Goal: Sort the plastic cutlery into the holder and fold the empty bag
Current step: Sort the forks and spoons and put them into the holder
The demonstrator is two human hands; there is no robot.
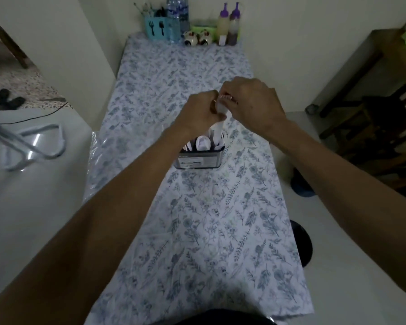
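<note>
head view: one wide-angle frame, looking down along a narrow table covered by a floral cloth.
left hand: raised above the holder, fingers curled and pinched on a bunch of white plastic cutlery.
right hand: held just right of the left hand, touching it, fingertips closed on the top of the same bunch; a ring is seen on one finger.
cutlery: white pieces are gripped between both hands and hang down into the holder; which kind of piece cannot be told, blurred.
holder: dark box with a pale label on its near face, set on the cloth at mid-table, directly below the hands; more white pieces are stood upright inside.
bag: clear plastic sheet is seen lying on the left edge of the table, left of the holder, well apart from both hands; whether it is empty cannot be told.
far end: a blue cutlery caddy, water bottles, two purple-capped squeeze bottles and two small round shakers are lined against the wall.
left side: a pale hanger-like frame is laid on a white surface.
</note>
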